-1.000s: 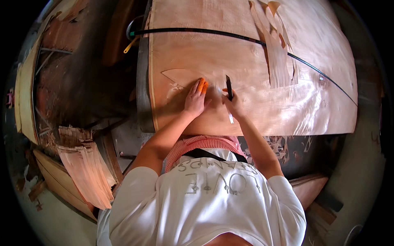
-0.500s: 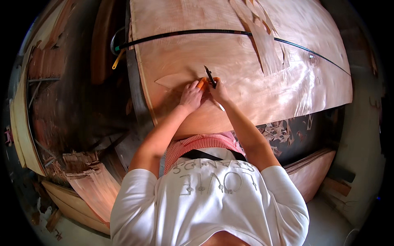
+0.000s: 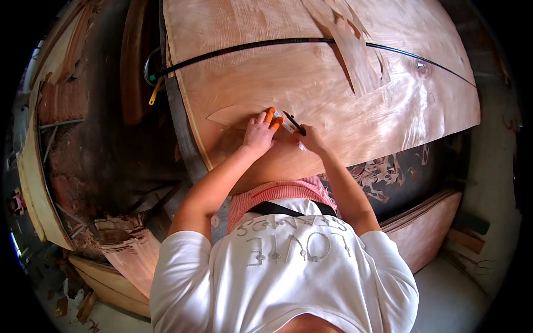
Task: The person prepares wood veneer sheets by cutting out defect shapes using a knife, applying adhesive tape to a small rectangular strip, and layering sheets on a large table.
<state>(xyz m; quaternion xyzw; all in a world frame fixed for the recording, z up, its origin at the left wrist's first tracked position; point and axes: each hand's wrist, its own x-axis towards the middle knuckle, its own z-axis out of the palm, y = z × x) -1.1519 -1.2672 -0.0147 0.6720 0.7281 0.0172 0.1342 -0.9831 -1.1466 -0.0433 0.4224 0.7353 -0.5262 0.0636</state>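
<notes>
My left hand (image 3: 260,135), orange covers on its fingertips, lies on a large sheet of wood veneer (image 3: 233,66) with fingers stretched out. Its fingertips rest at a narrow white strip (image 3: 287,127) on the veneer, possibly tape. Just right of it, my right hand (image 3: 314,140) is closed around a slim black utility knife (image 3: 296,124), whose tip points up and left. The right fingers also come near the strip's lower end; whether they touch it is unclear. A pointed leaf-shaped piece of veneer (image 3: 225,114) lies left of my left hand.
A long thin black rod (image 3: 244,46) crosses the sheet beyond my hands. Loose veneer strips (image 3: 355,61) lie over it. A yellow-handled tool (image 3: 156,91) hangs at the left edge. Veneer scraps (image 3: 383,173) and a stack of sheets (image 3: 430,222) sit at the lower right.
My hands have moved apart: the right, with the knife, went right and slightly toward me. More of the white strip shows between them. The view has shifted a little.
</notes>
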